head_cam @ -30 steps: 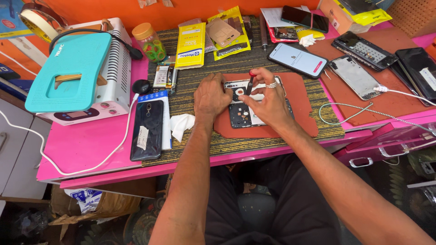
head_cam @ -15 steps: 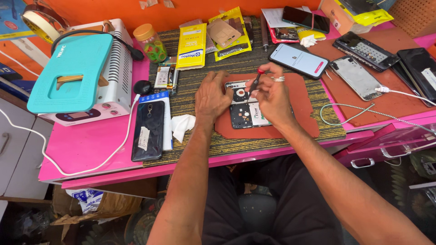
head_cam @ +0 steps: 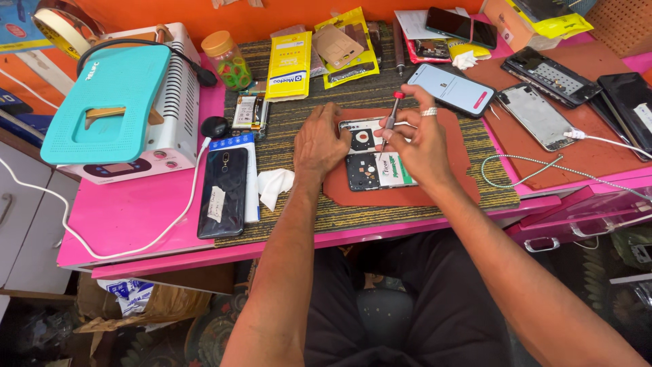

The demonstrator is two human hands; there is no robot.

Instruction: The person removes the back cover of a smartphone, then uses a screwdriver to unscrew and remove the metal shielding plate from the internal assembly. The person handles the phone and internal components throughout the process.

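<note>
On the tabletop (head_cam: 136,224), an opened phone (head_cam: 370,155) lies on a rust mat. The left hand (head_cam: 324,139) pins its nine o'clock edge; right hand (head_cam: 422,139) fingers pinch a red-tipped screwdriver (head_cam: 390,119) upright. Best kept vertical, pressing lightly.

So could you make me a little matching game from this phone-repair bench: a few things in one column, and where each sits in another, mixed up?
Things:
1. small red-capped screwdriver
2. opened phone with its back cover off
3. crumpled white tissue
4. clear jar with an orange lid

Places:
A. beside the black phone lying face down
B. pinched in the right hand
C. at the back, next to the teal-topped machine
D. on the red-brown mat, steadied by the left hand

Pairs: 1-B, 2-D, 3-A, 4-C
</note>
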